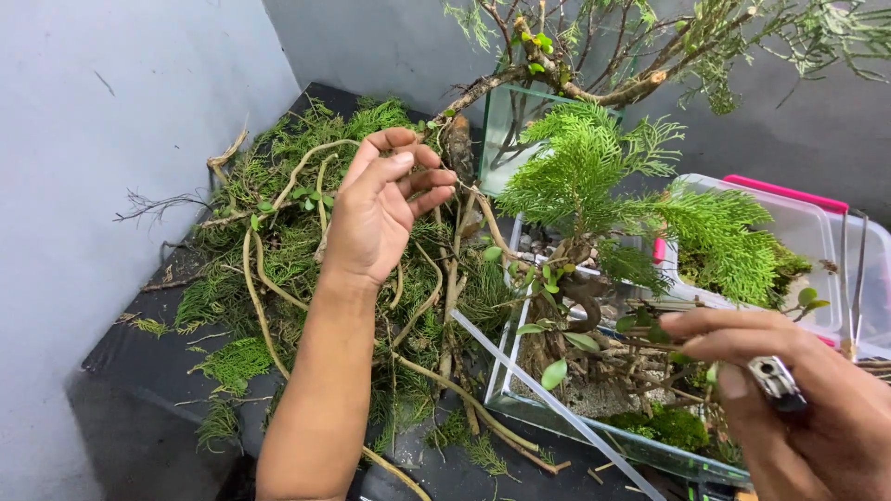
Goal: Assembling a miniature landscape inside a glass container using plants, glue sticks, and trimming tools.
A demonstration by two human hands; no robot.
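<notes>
My left hand (379, 211) hovers palm up, fingers loosely curled and apart, over a pile of cut green sprigs and pale twisting roots (278, 269); it holds nothing. My right hand (806, 399) is at the lower right, shut on a small lighter with a metal top (776, 382), its fingers reaching toward the thin twigs of a small plant. That plant, a conifer-like sprig on a twisted stem (580, 186), stands in a glass tank (520, 408) with gravel and moss.
A clear plastic box with a pink lid (807, 232) sits at the right, holding greenery, with long metal tweezers (852, 278) leaning on it. A clear tube (557, 408) crosses the tank's front. Grey walls close the left and back. Branches hang overhead.
</notes>
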